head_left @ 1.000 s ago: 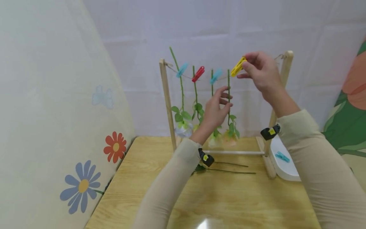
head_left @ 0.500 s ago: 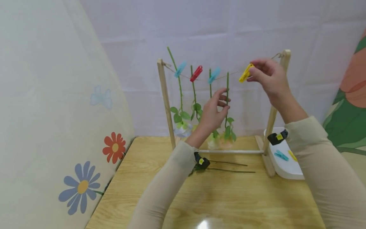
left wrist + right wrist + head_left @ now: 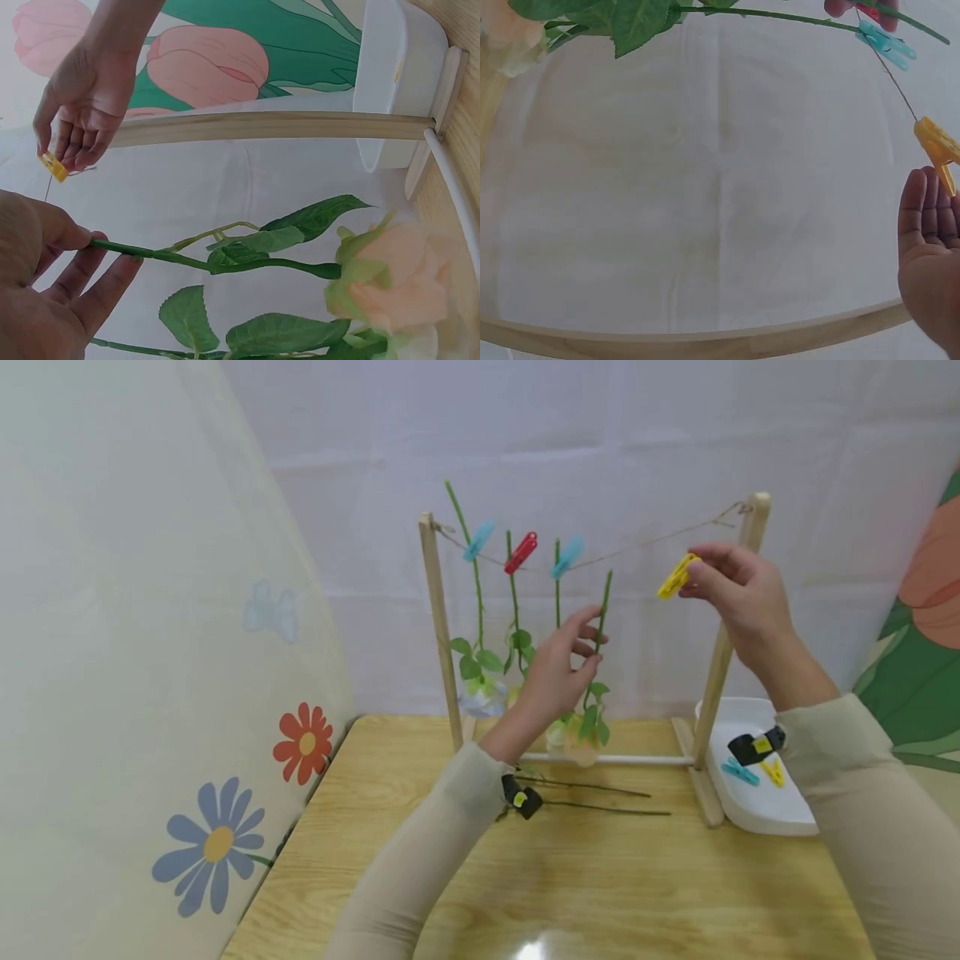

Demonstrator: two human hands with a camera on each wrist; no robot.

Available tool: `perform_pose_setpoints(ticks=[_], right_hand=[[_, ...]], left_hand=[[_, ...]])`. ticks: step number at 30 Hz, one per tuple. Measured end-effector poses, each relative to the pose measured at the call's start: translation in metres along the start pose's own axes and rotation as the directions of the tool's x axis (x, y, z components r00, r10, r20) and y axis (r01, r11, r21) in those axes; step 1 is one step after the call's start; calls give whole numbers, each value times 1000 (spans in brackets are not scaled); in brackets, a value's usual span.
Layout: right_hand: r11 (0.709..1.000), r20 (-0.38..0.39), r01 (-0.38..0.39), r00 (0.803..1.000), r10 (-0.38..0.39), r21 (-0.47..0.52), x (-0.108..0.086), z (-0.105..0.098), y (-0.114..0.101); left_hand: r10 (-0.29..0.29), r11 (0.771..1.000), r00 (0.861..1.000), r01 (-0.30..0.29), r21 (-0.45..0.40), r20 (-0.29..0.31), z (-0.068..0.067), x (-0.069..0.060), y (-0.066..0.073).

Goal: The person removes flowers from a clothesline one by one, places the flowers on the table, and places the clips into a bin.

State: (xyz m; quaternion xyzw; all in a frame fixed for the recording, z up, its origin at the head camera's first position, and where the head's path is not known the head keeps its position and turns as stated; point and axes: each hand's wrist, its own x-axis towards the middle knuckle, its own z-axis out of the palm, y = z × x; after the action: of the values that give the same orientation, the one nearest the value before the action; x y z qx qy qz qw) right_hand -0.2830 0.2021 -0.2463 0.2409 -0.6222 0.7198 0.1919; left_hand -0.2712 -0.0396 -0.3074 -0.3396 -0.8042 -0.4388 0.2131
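My left hand (image 3: 555, 677) pinches the green stem of a peach rose (image 3: 397, 281), whose bloom hangs downward. The stem's top (image 3: 607, 585) tilts right and stands just below the string (image 3: 652, 538). In my right hand (image 3: 753, 602), thumb and fingers pinch a yellow clothespin (image 3: 677, 577), lower than the string and apart from the rose. Left of the rose, a blue clothespin (image 3: 478, 541), a red clothespin (image 3: 521, 552) and another blue clothespin (image 3: 567, 557) fix upside-down flowers to the string. My left hand partly hides the blooms of these flowers.
A wooden post (image 3: 435, 627) and a right post (image 3: 722, 685) carry the string, with a white rod (image 3: 645, 761) low between them. Dark stems (image 3: 607, 812) lie on the table (image 3: 600, 893). At right, a white tray (image 3: 780, 818) holds a blue clothespin (image 3: 741, 771) and a yellow clothespin (image 3: 772, 772).
My right hand has moved right and down with the yellow clothespin, away from the string. My left hand has lowered the rose a little, and its stem now leans.
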Motion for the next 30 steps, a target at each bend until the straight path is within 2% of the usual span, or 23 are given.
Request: perform_pose_setpoints(ticks=[4,11,15,23,30], right_hand=[[1000,13,2,1000,-2,-17,-4,-4,3],[1000,48,14,999,-15,16,-11,-13,9],[999,58,8,998,-11,39,-15,-17,12],[1000,47,-7,999,6,26,-25,-24,14],[993,66,-20,998,12,120,-32,-27,21]], left_hand=[[2,1000,1000,-2,3,6,0,-4,-2],[38,999,999,-39,31,36,-1,-10,-4],[59,995,997,-63,75,57,0,-14,-4],[176,963,979,-194,188,107,-4,-24,-2],[186,943,974,-213,255,126,-8,-34,-3]])
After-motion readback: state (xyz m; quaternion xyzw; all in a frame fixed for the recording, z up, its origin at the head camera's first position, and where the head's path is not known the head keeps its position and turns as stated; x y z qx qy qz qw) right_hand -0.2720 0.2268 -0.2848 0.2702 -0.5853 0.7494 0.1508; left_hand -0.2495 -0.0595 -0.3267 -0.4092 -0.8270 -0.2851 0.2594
